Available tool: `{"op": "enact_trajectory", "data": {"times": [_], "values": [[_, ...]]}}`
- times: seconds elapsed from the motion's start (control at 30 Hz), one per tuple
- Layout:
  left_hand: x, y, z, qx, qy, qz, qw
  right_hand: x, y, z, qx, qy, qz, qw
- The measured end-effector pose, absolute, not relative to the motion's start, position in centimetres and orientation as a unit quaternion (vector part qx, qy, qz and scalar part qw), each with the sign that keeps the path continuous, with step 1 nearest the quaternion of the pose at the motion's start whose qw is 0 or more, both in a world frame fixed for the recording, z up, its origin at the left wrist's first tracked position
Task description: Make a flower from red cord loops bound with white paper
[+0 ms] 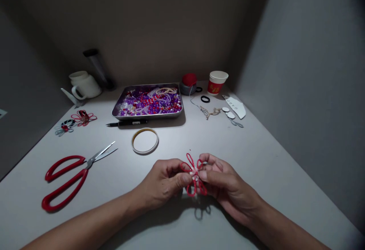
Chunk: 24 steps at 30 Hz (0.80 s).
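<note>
My left hand [164, 183] and my right hand [225, 183] meet just above the grey table [256, 155], near its front edge. Together they pinch a small red cord flower [194, 174] with several looped petals and a pale bead at its middle. Both sets of fingertips close on the flower's centre, the left from the left side, the right from the right side. Part of the loops is hidden behind my fingers.
Red-handled scissors [71, 175] lie at the left. A ring of tape [145, 140] and a black pen [128, 122] lie ahead, before a metal tray of beads [148, 101]. Finished cord flowers [82, 117], a white mug [84, 85], a paper cup [217, 82] and small bits sit farther back.
</note>
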State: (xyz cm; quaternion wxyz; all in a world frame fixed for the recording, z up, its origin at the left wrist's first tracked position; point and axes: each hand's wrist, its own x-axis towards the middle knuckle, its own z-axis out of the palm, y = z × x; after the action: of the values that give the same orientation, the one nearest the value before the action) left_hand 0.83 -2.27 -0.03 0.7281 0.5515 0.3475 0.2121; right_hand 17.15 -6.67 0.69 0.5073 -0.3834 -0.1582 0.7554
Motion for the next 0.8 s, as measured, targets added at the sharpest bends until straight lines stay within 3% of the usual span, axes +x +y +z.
{"op": "enact_trajectory", "data": {"times": [0.17, 0.43, 0.63, 0.8], "values": [[0.69, -2.28, 0.33, 0.566, 0.328, 0.235, 0.718, 17.25, -6.64, 0.27, -0.387, -0.165, 0.752, 0.508], [0.92, -2.28, 0.62, 0.563, 0.393, 0.228, 0.691, 16.90, -6.93, 0.22, -0.488, -0.311, 0.623, 0.526], [0.92, -2.24, 0.49, 0.556, 0.415, 0.239, 0.679, 17.25, -7.20, -0.23, -0.416, -0.314, 0.683, 0.511], [0.91, -2.26, 0.55, 0.559, 0.415, 0.240, 0.677, 17.10, -6.90, -0.22, -0.459, -0.326, 0.653, 0.507]]}}
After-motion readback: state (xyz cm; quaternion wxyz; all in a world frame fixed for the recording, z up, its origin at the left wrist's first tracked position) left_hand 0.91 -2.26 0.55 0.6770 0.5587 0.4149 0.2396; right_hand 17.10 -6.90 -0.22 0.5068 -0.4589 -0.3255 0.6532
